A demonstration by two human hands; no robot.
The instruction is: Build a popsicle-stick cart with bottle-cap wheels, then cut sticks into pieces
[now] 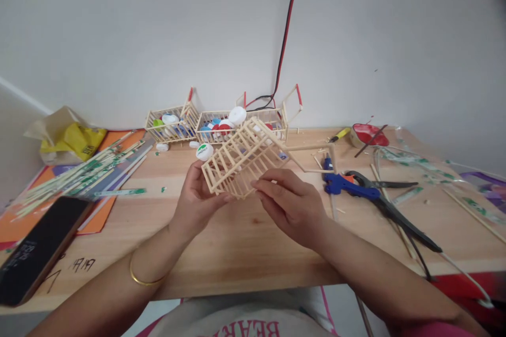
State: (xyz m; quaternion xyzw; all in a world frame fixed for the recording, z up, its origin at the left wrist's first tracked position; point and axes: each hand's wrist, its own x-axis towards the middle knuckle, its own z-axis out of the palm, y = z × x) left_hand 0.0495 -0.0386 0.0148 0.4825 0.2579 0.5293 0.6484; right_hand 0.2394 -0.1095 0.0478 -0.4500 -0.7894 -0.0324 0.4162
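Stick cage (243,160) tilts, long axis rising rightward, between both hands' fingers (263,185).

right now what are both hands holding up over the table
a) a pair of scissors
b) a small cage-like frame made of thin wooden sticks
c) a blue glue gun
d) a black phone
b: the left hand and the right hand grip the wooden stick frame from either side above the table, while the blue glue gun, the scissors and the black phone lie untouched.
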